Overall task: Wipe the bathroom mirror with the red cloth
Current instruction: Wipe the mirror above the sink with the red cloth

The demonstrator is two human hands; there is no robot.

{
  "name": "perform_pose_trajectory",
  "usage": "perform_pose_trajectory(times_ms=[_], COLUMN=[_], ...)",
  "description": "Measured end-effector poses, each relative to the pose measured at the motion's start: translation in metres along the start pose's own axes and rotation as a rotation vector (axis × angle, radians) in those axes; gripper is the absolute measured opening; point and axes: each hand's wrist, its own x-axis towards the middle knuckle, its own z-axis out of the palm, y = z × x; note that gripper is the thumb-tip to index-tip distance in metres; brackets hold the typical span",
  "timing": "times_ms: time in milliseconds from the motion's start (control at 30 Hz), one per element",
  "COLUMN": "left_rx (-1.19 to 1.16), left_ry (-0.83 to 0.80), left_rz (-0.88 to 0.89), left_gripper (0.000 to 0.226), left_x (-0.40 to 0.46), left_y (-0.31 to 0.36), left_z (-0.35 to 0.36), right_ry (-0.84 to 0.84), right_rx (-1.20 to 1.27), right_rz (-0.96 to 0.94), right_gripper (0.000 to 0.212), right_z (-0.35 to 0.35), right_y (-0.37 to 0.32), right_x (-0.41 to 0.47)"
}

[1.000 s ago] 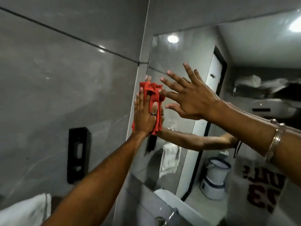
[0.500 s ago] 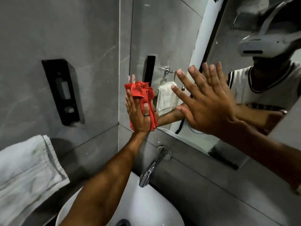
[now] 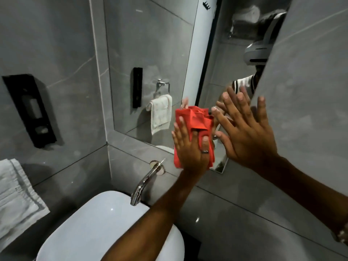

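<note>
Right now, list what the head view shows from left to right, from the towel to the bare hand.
White towel → black wall dispenser → tap → red cloth → right hand, flat and spread, holding nothing.

Left hand (image 3: 190,147) pressing red cloth (image 3: 195,119) flat on mirror (image 3: 150,44), right hand (image 3: 244,132) spread on glass beside it
</note>
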Motion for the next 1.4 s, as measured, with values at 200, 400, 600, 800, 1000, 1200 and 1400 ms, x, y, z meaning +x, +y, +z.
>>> perform_pose_trajectory(times_ms=[200,400,600,800,1000,1200,1400], left_rx=[0.006,-0.025,-0.059,-0.01,-0.038,-0.031,0.0], left_ry=[-0.084,-0.118,-0.082,-0.031,0.03,0.078,0.089], left_rz=[-0.025,-0.042,0.197,0.256,0.277,0.208,-0.001], left_gripper=[0.069,0.077,0.074,0.072,0.067,0.068,0.081], left_x=[-0.027,0.007,0.16,0.312,0.383,0.408,0.368], left_y=[0.065,0.101,0.166,0.237,0.242,0.174,0.104], left_z=[0.017,0.017,0.007,-0.013,-0.024,-0.034,-0.038], right_ry=[-0.004,-0.015,0.019,0.089,0.131,0.084,0.096], right_rx=[-0.014,-0.047,-0.03,0.016,0.052,0.049,0.062], right_rz=[0.131,0.256,0.317,0.395,0.407,0.299,0.227], right_gripper=[0.066,0.071,0.069,0.07,0.076,0.074,0.073], right_z=[-0.015,-0.027,-0.043,-0.082,-0.108,-0.096,-0.069], right_y=[0.04,0.099,0.156,0.205,0.227,0.191,0.156], right_x=[-0.008,0.032,0.108,0.193,0.255,0.262,0.22])
